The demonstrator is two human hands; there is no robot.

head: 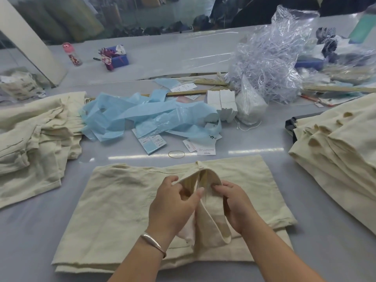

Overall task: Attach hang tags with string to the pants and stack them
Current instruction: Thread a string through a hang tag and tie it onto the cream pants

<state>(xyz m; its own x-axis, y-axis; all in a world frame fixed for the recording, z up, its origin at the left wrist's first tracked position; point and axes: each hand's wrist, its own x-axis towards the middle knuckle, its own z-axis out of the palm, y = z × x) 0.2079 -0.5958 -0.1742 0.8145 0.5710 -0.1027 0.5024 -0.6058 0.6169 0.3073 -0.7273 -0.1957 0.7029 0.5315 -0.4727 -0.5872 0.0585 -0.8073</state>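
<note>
Where both hands' grip pinches the pants (126,192) waistband: grey table (30,231), cream piles alongside.

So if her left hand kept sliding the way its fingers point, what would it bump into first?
Most likely the right hand: the left hand points right across the raised waistband of the pants, with only that fabric between them. Depth is hard to judge.

Worn on the head, looking forward and down. Close above the grey worktable (30,231). Wide-angle, edges bowed; no second view.
</note>
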